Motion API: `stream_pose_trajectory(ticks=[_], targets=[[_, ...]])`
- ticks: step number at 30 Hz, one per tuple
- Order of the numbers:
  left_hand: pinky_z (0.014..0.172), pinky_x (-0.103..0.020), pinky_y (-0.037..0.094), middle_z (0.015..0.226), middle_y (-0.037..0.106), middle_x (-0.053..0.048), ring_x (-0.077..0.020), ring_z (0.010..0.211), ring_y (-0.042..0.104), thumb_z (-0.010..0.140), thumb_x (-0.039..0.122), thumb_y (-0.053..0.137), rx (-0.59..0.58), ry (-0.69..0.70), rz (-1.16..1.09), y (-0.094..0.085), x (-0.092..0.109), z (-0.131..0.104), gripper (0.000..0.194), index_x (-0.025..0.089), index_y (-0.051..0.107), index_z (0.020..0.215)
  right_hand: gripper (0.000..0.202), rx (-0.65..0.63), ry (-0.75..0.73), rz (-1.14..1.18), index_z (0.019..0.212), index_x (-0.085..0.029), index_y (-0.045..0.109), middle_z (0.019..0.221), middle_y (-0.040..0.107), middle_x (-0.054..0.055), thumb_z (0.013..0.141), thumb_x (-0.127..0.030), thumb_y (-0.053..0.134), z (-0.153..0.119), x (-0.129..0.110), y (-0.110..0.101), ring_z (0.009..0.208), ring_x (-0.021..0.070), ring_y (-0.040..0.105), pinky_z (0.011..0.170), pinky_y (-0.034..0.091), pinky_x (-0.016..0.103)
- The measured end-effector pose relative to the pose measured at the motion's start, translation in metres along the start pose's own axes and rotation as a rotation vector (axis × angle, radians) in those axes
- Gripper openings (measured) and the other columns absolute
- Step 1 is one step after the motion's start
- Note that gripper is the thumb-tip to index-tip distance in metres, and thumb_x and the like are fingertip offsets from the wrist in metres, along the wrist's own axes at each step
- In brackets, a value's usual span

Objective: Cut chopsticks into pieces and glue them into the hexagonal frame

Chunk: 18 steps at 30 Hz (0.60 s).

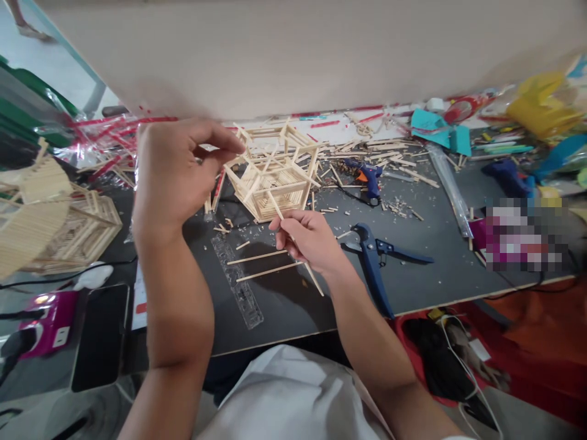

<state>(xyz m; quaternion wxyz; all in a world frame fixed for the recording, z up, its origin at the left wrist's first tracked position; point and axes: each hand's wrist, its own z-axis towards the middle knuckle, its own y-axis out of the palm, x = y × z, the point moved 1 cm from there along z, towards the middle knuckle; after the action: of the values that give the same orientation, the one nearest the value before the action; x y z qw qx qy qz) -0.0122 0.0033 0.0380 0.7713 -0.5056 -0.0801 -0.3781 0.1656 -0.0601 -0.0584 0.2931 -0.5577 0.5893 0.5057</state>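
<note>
Dark tabletop point(443, 235), stick point(276, 206) (tip forward) between fingers point(276, 225) of right hand point(308, 237).

The person wears a pale, greyish-white shirt point(293, 400) — plain cloth, loosely creased, its soft folds lying just below the near edge of the table point(424, 284). Both forearms point(183, 299) are bare — so are the hands point(309, 238), down to the fingertips.
</note>
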Motion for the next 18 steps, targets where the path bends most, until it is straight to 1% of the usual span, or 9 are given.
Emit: stream_pose_trajectory(ticks=[2, 3, 6, 8, 12, 14, 16, 18], targets=[[0.089, -0.041, 0.06, 0.101, 0.076, 0.001, -0.0227, 0.096, 0.071, 0.089, 0.026, 0.059, 0.01, -0.018, 0.005, -0.005, 0.002, -0.004, 0.018, 0.031, 0.076, 0.094, 0.011, 0.01, -0.026, -0.057, 0.076, -0.017, 0.064, 0.051, 0.06, -0.005, 0.076, -0.021, 0.054, -0.001, 0.004, -0.004, 0.034, 0.0033, 0.041, 0.031, 0.024, 0.015], [0.088, -0.041, 0.061, 0.101, 0.076, 0.0, -0.0223, 0.097, 0.072, 0.089, 0.022, 0.059, 0.025, -0.014, -0.022, -0.007, 0.003, -0.005, 0.018, 0.03, 0.075, 0.092, 0.011, 0.015, -0.041, -0.07, 0.077, -0.017, 0.064, 0.052, 0.059, -0.005, 0.076, -0.022, 0.054, -0.002, 0.006, -0.005, 0.034, 0.0035, 0.042, 0.032, 0.026, 0.015], [0.08, -0.035, 0.064, 0.094, 0.076, -0.001, -0.0193, 0.09, 0.074, 0.085, 0.011, 0.063, 0.097, 0.02, -0.173, -0.01, 0.002, -0.009, 0.015, 0.024, 0.068, 0.085, 0.013, 0.023, -0.078, -0.07, 0.079, -0.017, 0.064, 0.052, 0.059, -0.005, 0.078, -0.025, 0.053, -0.001, 0.015, -0.008, 0.035, 0.0043, 0.042, 0.032, 0.027, 0.016], [0.079, -0.033, 0.064, 0.091, 0.076, -0.002, -0.0184, 0.089, 0.075, 0.082, 0.005, 0.064, 0.107, 0.023, -0.228, -0.01, 0.0, -0.012, 0.016, 0.021, 0.065, 0.084, 0.014, 0.034, -0.089, -0.091, 0.08, -0.017, 0.064, 0.054, 0.059, -0.005, 0.079, -0.025, 0.053, 0.0, 0.022, -0.008, 0.035, 0.0046, 0.044, 0.033, 0.028, 0.017], [0.081, -0.03, 0.064, 0.082, 0.072, 0.001, -0.0204, 0.098, 0.074, 0.08, 0.004, 0.068, 0.106, 0.025, -0.214, -0.015, -0.001, -0.016, 0.022, 0.02, 0.056, 0.072, 0.014, 0.074, -0.18, -0.201, 0.082, -0.017, 0.065, 0.055, 0.06, -0.005, 0.082, -0.025, 0.053, 0.0, 0.032, -0.003, 0.04, 0.0056, 0.048, 0.04, 0.036, 0.018], [0.081, -0.029, 0.064, 0.087, 0.072, 0.001, -0.0215, 0.103, 0.073, 0.079, 0.004, 0.068, 0.084, 0.017, -0.195, -0.017, 0.0, -0.017, 0.025, 0.02, 0.053, 0.068, 0.015, 0.08, -0.228, -0.25, 0.082, -0.018, 0.065, 0.056, 0.06, -0.005, 0.084, -0.026, 0.053, -0.001, 0.036, 0.0, 0.042, 0.0064, 0.049, 0.044, 0.039, 0.019], [0.082, -0.03, 0.064, 0.093, 0.072, 0.0, -0.0228, 0.109, 0.071, 0.079, 0.003, 0.066, 0.044, -0.004, -0.155, -0.018, 0.001, -0.018, 0.024, 0.02, 0.053, 0.067, 0.017, 0.077, -0.254, -0.303, 0.083, -0.018, 0.066, 0.057, 0.061, -0.004, 0.086, -0.027, 0.051, -0.002, 0.039, 0.003, 0.044, 0.0073, 0.051, 0.046, 0.04, 0.02], [0.081, -0.03, 0.064, 0.086, 0.07, 0.0, -0.0235, 0.11, 0.07, 0.08, 0.003, 0.064, 0.02, -0.03, -0.106, -0.017, 0.001, -0.019, 0.024, 0.02, 0.053, 0.067, 0.019, 0.078, -0.276, -0.366, 0.084, -0.018, 0.067, 0.057, 0.061, -0.003, 0.087, -0.028, 0.05, -0.003, 0.043, 0.005, 0.047, 0.0085, 0.052, 0.048, 0.039, 0.021]])
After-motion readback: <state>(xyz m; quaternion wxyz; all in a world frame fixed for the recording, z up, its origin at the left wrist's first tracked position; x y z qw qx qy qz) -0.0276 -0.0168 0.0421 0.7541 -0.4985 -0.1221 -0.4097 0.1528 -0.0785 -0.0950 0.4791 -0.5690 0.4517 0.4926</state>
